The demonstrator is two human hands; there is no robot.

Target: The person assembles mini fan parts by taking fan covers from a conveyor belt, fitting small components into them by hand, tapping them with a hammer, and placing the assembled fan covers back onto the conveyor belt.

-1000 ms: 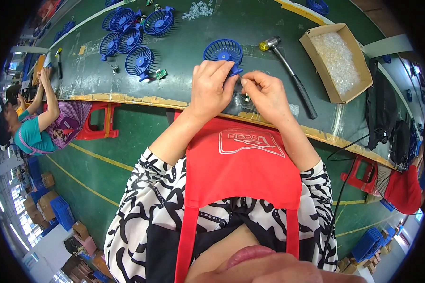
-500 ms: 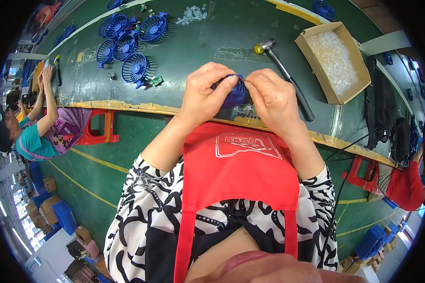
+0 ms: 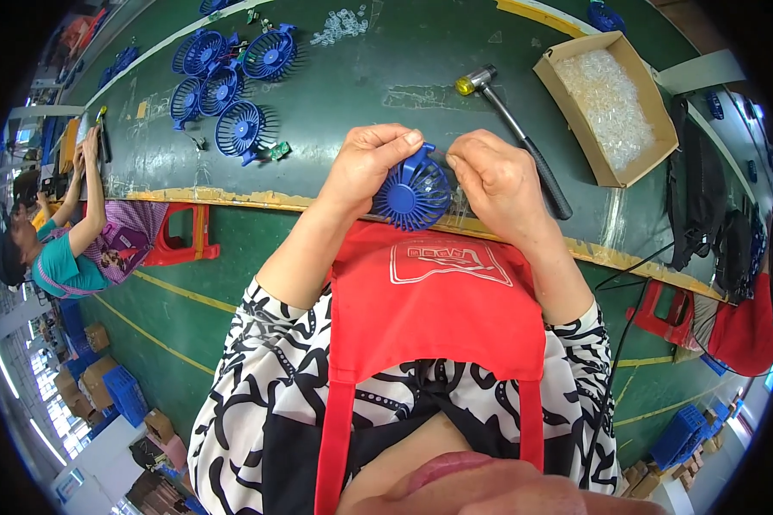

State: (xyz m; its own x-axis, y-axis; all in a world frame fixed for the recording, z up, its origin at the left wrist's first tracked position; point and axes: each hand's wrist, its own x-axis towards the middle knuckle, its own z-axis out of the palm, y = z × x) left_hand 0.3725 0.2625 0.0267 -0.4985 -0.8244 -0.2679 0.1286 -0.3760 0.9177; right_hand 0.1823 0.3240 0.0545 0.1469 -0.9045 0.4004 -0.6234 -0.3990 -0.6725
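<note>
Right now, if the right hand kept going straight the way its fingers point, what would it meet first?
The right hand points its fingers toward the person's left, at the blue fan grille it already touches at the rim. Just beyond that is the left hand, though depth is hard to judge here.

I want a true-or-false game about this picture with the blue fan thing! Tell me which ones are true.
1. Both hands hold the blue fan grille. True: the left hand and right hand grip it.
2. The hammer is in the right hand. False: it lies on the table.
3. The cardboard box holds clear bits. True.
4. The apron is yellow. False: it is red.
5. More blue grilles lie on the table. True.
</note>
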